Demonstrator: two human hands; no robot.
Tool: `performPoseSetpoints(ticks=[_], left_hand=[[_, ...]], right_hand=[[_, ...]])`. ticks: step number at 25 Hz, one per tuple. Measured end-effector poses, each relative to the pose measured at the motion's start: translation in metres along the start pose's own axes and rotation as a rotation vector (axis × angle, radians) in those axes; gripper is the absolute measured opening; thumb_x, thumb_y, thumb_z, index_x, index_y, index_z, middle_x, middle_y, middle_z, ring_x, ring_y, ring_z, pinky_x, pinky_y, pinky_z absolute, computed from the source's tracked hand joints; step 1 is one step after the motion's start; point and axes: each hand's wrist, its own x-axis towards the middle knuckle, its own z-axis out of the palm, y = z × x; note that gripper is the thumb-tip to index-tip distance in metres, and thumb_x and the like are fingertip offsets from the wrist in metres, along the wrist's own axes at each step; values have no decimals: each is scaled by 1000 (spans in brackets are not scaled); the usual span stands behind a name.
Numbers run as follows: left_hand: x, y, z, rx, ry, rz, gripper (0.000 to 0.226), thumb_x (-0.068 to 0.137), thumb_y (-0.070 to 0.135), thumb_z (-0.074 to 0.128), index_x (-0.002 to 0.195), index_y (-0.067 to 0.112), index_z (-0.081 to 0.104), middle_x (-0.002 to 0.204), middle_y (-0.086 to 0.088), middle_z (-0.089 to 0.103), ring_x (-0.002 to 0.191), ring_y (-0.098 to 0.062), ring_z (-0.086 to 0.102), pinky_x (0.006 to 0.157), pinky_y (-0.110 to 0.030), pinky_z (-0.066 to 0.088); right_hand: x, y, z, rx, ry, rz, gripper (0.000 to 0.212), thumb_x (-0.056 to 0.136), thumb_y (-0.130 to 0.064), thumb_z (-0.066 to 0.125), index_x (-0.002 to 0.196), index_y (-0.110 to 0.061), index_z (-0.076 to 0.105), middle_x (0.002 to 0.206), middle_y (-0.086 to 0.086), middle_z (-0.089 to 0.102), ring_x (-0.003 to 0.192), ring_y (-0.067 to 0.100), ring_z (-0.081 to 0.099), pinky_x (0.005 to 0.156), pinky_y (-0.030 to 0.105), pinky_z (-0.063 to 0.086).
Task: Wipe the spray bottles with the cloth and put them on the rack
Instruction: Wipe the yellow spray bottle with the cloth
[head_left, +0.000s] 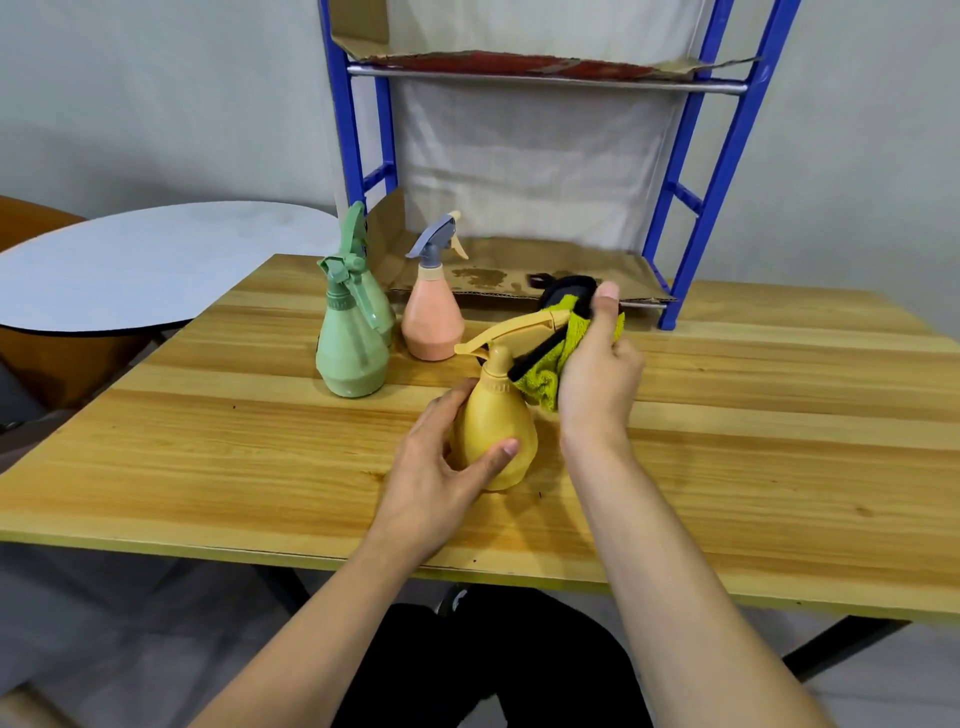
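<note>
- Head view: the left hand (441, 467) wrapped the body of the yellow plastic spray bottle (498, 431), which stood mid-table.
- The right hand (597, 364) pinched the lime-green cloth with black trim (550, 369) over the nozzle, hiding its tip.
- A second green bottle (374, 301) sat half hidden behind the green plastic spray bottle (350, 343); the pink spray bottle (431, 317) stood just beside them.
- The blue metal rack (717, 171) was cut off above.
- The wooden table (779, 415) lay bare on the right.

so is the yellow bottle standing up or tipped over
Upright. The yellow bottle stands base down on the table, left hand steadying its body while the right hand presses the cloth to its nozzle.
</note>
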Motion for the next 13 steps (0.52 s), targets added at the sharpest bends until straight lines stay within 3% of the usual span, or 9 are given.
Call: performPoseSetpoints(ticks=[2,4,6,8,10,12,13], left_hand=[[0,-1,0,4,1,3,79,78,72,70,147,56,36,133,41,47,134,7,46,114,-41,46],[3,-3,1,1,-5,7,73,78,73,70,142,62,36,133,42,48,134,7,46,114,-41,47],[4,-3,1,-8,-9,0,66,79,71,70,136,67,38,134,41,49,134,7,46,113,-41,47],[3,-3,1,-17,1,5,65,78,71,70,135,68,39,135,40,50,134,7,47,113,-42,48],[3,-1,0,-19,-1,5,65,77,75,70,134,70,39,133,42,49,133,9,46,113,-41,48],[4,-1,-1,-27,-15,-11,61,77,74,70,129,75,38,132,45,48,132,11,46,113,-39,48],[4,-2,-1,-35,-21,-18,60,77,72,71,127,77,38,132,44,49,132,10,46,112,-38,48]], right_hand=[[7,3,2,-86,50,-7,59,100,-60,43,58,-18,47,56,-3,48,58,19,49,63,36,40],[21,4,4,4,47,157,55,100,-58,47,65,-16,57,60,-2,60,64,18,61,68,36,52],[33,8,1,158,-79,401,46,102,-52,47,87,-15,71,81,6,76,83,25,74,85,44,60],[34,8,-7,142,-129,449,47,104,-50,43,98,-14,72,97,10,78,93,30,74,90,53,58],[34,-5,-11,0,-54,263,55,103,-56,39,92,-12,70,86,2,75,82,15,72,83,39,60],[30,-29,-12,-99,6,-137,56,105,-55,37,79,-13,64,73,-4,64,60,-4,60,63,19,49],[23,-40,-11,-156,-42,-332,52,106,-52,37,73,-18,59,68,-7,59,54,-6,55,56,13,43]])
